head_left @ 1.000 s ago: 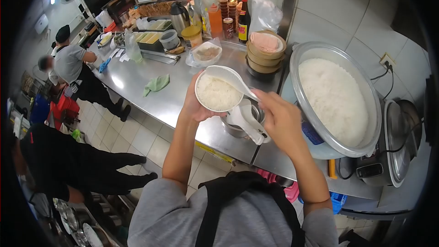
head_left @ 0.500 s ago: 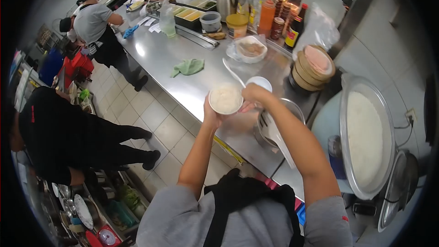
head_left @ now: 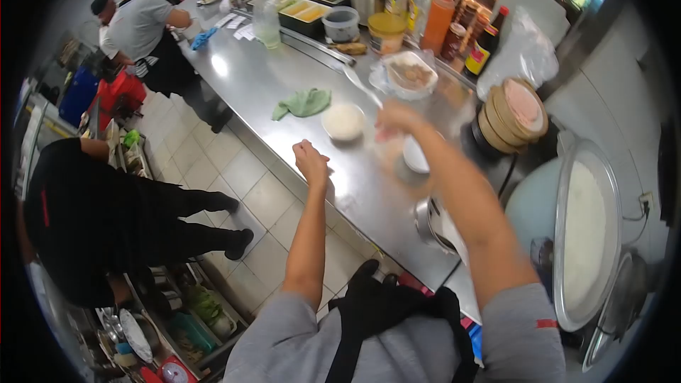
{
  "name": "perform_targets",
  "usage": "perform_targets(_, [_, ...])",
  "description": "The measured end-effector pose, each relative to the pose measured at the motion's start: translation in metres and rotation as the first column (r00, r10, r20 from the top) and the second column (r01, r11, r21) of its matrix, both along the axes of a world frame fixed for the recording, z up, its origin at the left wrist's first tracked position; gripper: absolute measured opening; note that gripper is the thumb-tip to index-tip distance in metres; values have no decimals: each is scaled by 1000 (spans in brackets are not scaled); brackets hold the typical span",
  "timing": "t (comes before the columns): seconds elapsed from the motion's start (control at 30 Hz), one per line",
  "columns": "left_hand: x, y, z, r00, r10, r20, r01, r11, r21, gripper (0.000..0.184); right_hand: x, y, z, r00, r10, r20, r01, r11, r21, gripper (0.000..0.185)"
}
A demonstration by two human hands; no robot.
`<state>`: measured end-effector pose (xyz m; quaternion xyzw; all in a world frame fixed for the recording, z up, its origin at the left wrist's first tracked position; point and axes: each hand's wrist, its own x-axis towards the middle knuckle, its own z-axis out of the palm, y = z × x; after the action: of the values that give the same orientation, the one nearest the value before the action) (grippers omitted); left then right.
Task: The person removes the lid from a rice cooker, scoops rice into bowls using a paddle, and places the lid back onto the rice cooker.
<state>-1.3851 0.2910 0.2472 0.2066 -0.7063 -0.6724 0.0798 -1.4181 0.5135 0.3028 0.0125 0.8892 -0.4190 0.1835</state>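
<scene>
A round white bowl of rice (head_left: 344, 123) stands on the steel counter, apart from both hands. My left hand (head_left: 311, 162) is at the counter's front edge, fingers curled in with nothing visible in them. Blurred by motion, my right hand (head_left: 399, 120) is closed at the lower end of a long white spoon (head_left: 363, 86), which points away from me. Below that hand is a small white bowl (head_left: 416, 154), partly covered by my forearm. A metal pot (head_left: 427, 223) with a white-handled utensil (head_left: 454, 230) stands nearer to me, also partly hidden by the arm.
A green cloth (head_left: 303, 103) and a bagged dish of food (head_left: 411, 75) lie on the counter (head_left: 241, 85). Sauce bottles (head_left: 486, 42), stacked round containers (head_left: 507, 117) and a large tub of rice (head_left: 585, 241) are rightward. Co-workers (head_left: 145, 28) stand leftward.
The bowl of rice has left my left hand and now rests on the counter. My left hand has drawn back and curled. My right hand has moved farther forward with the spoon.
</scene>
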Motion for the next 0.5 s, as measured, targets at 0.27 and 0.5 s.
perform_targets(0.27, [27,137,16,695,-669,-263,357,638,-682,28,122,68,265,834,-264,-484,304,953,4,46])
perform_targets(0.5, [-13,169,2,414,-909,-45,350,204,-914,35,346,182,295,566,-59,-822,804,258,535,18])
